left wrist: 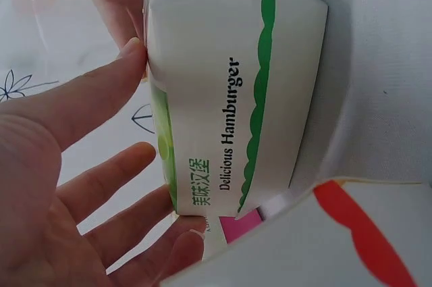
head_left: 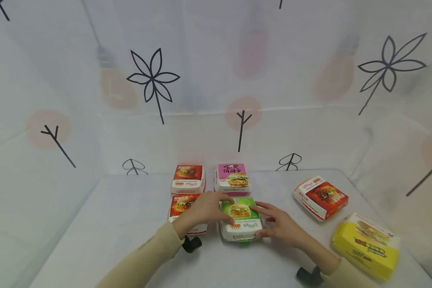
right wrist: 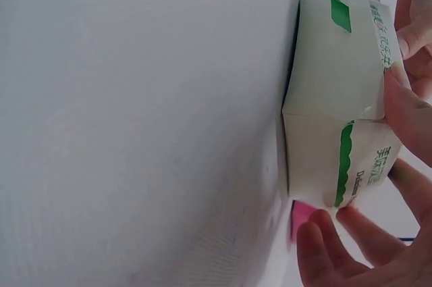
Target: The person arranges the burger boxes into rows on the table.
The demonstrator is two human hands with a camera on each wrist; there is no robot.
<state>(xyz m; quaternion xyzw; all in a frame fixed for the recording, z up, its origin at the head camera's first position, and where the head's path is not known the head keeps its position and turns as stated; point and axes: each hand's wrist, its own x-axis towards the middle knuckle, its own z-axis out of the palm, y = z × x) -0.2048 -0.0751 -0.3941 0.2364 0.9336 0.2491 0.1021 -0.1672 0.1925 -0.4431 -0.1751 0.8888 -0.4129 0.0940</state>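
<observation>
A green-and-white hamburger box sits flat on the white table between both hands. My left hand holds its left side, the thumb on the near top edge and fingertips reaching to the far edge. On the right, my right hand grips the same box, thumb at the near right corner and fingers toward the far corner. In the left wrist view, the box's white side carries green trim and lettering. The right wrist view shows the lid closed, with a green tab on the front.
Two red hamburger boxes, a near one and a far one, stand left. A pink box is just behind the green one. At right lie another red box and a yellow box. A patterned cloth hangs behind.
</observation>
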